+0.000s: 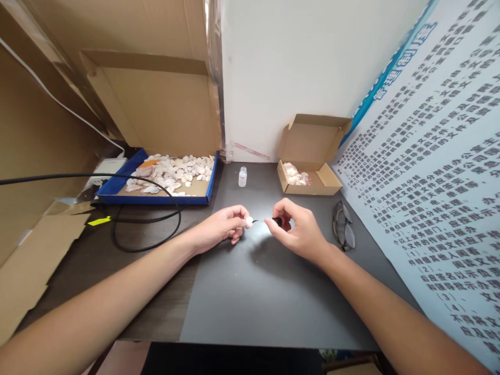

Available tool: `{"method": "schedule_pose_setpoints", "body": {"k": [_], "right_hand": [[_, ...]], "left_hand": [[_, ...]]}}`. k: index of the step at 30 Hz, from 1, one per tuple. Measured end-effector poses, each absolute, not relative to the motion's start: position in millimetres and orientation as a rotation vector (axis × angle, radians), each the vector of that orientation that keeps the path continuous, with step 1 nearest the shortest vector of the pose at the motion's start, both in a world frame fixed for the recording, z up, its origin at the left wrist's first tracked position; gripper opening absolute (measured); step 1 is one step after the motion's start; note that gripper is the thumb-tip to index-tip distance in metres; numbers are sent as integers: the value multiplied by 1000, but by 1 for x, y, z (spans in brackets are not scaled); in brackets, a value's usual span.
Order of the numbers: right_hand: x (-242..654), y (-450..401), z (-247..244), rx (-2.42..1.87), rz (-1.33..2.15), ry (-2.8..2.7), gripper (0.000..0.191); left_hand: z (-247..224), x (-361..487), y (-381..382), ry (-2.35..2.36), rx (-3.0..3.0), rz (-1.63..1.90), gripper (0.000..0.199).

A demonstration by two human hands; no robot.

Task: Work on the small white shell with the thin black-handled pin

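Note:
My left hand (223, 226) pinches a small white shell (249, 222) between thumb and fingertips above the dark mat. My right hand (299, 226) is closed on a black brush cap (277, 221), partly hidden by the fingers. A thin dark brush tip (255, 221) points left from it and reaches close to the shell; whether they touch I cannot tell. Beyond the hands stands a small, uncapped bottle (242, 178) with whitish contents, upright on the mat.
At the back left, a blue-edged tray (156, 199) holds many loose shells (172, 172). An open cardboard box (312, 187) with shells stands back right. Glasses (344, 226) lie right of my right hand. A black cable (146, 248) loops across the left side, near a yellow tag (99, 221).

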State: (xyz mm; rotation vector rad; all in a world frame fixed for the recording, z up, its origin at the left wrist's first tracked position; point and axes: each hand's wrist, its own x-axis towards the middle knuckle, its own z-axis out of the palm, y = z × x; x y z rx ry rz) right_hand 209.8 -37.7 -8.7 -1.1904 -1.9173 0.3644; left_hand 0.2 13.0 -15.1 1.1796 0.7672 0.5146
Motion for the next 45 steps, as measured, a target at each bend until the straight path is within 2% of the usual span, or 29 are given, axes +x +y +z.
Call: {"method": "schedule_pose_setpoints", "body": {"k": [45], "right_hand": [[206, -39, -10, -1195, 425, -1883, 16]], "left_hand": [[-20, -1, 14, 747, 1180, 511, 13]]}}
